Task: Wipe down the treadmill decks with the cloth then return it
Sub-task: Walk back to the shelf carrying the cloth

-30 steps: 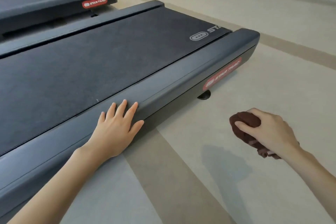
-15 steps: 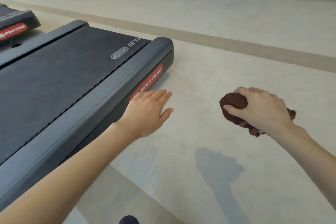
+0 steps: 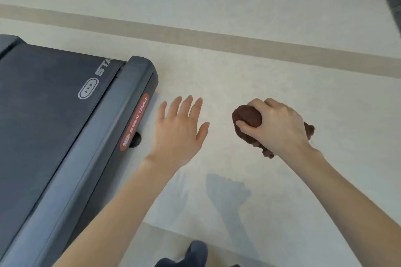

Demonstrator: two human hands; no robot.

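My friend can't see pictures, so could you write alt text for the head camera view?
A person's right hand grips a bunched brown cloth above a pale floor. The left hand, fingers spread, is held out beside the end of a dark Star Trac treadmill.

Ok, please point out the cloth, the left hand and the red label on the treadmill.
cloth (image 3: 247, 116): head view, on its bare bunched end.
left hand (image 3: 176, 134): head view, on the back of the hand.
red label (image 3: 135, 122): head view, on the middle of its lettering.
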